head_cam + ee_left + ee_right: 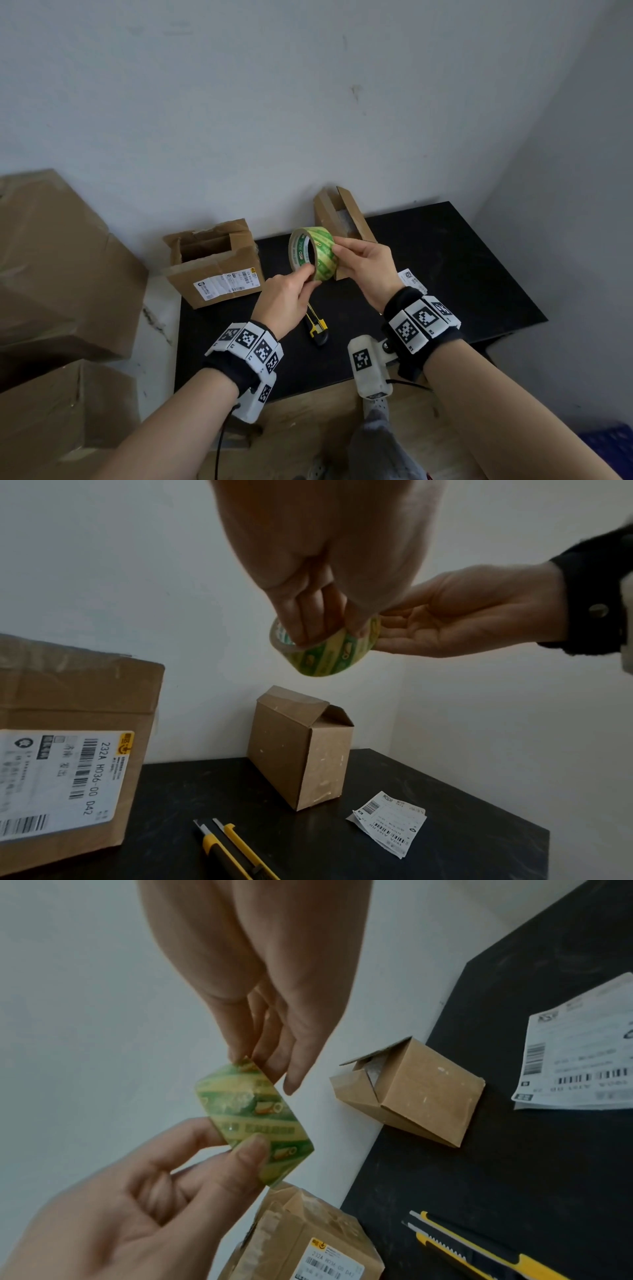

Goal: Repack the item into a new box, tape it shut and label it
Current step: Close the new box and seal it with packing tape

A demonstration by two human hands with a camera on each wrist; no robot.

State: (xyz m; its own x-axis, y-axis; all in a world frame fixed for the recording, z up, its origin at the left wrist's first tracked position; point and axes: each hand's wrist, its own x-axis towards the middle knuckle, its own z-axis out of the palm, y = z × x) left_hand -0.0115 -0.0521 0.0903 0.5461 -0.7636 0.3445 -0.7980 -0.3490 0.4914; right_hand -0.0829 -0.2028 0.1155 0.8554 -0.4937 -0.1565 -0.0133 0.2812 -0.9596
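A green and yellow tape roll point(313, 255) is held up above the black table point(445, 274) by both hands. My left hand point(306, 274) pinches its lower rim, thumb outside and fingers inside the core point(329, 653). My right hand point(339, 248) pinches the roll's upper right edge between thumb and fingers point(257, 1123). Behind the roll stands a small brown box point(342, 219) with its top flaps up and something grey inside point(377, 1069). A white shipping label point(411, 279) lies on the table to its right.
An older, torn box point(219, 263) with a printed label stands open at the table's left edge. A yellow and black utility knife point(317, 325) lies under my hands. Large cardboard boxes point(51, 274) are stacked left of the table. A wall closes the back and right.
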